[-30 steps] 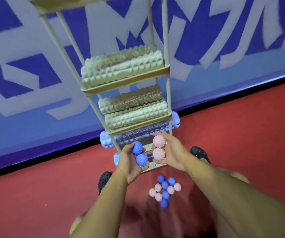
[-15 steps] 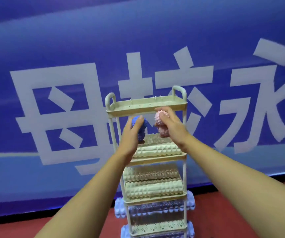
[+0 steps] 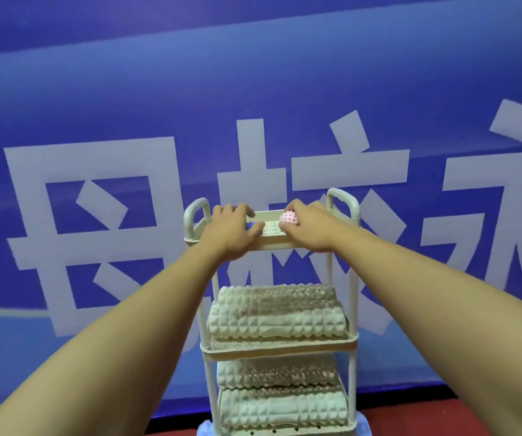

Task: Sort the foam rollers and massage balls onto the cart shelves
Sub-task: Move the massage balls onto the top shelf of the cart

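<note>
Right grip (image 3: 308,226) curled round pink spiky ball (image 3: 289,218) on cart's top shelf (image 3: 269,243); left grip (image 3: 231,229) contents hidden.

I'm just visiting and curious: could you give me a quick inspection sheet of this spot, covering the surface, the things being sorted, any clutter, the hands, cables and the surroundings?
Surface: cream cart with perforated shelves; top shelf is where both hands work.
Job's things: pink spiky ball on the top shelf under the right hand; a sliver of blue shows under the left hand, probably a ball. Ridged foam rollers fill the next shelf down, more rollers lie below that.
Clutter: nothing seen.
Hands: left hand curled over the top shelf, its hold hidden; right hand curled round the pink ball.
Cables: nothing seen.
Surroundings: blue banner wall with large pale characters; red floor below.
</note>
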### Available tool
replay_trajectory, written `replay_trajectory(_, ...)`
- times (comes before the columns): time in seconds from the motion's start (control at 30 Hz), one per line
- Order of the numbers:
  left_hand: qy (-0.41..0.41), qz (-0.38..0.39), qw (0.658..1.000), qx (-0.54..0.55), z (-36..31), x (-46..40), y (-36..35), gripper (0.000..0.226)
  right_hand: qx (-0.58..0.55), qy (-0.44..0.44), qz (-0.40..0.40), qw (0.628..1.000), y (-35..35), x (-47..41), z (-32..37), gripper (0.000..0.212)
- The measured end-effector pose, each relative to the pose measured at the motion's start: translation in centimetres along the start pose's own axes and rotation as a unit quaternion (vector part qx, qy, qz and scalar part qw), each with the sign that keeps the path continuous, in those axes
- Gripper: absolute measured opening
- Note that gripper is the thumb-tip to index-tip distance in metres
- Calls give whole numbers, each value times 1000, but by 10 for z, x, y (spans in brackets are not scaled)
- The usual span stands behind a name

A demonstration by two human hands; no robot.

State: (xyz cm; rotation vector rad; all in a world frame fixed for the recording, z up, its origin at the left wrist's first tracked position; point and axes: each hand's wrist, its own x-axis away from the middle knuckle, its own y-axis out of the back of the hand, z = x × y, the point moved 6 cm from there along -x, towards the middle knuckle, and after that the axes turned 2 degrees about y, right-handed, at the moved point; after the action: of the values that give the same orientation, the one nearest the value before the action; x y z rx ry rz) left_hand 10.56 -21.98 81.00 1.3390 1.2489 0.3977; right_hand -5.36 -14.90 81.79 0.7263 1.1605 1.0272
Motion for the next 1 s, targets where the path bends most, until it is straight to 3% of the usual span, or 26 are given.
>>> replay_trajectory(0.17, 0, 22, 1000, 5, 0, -4, -2, 45, 10, 17, 18, 1000, -14, -10, -7, 46)
replay_trajectory(0.27, 9, -26, 1000, 7, 1, -3, 1, 41, 22, 10, -64, 998, -6, -10, -8, 47)
replay_trajectory(0.37, 3, -40, 999, -6, 0, -2, -1, 34, 19, -3, -145, 989, -6, -5, -12, 30)
replay_trajectory(0.5, -18, 19, 999, -43, -2, 5, -7, 39, 41, 4, -88, 995, -15, 2, -8, 38)
replay_trajectory(0.6, -51, 22, 997, -58, -4, 13, -7, 41, 81, 45, -68, 993, -14, 6, 0, 43)
replay_trajectory(0.73, -64, -52, 996, -21, -1, 28, 2, 50, 29, 62, -120, 990, -8, 21, 1, 42)
replay_trajectory(1.0, -108, -183, 977, 3, 7, 117, -11, 46, 12, 117, -178, 977, -33, 93, 14, 42)
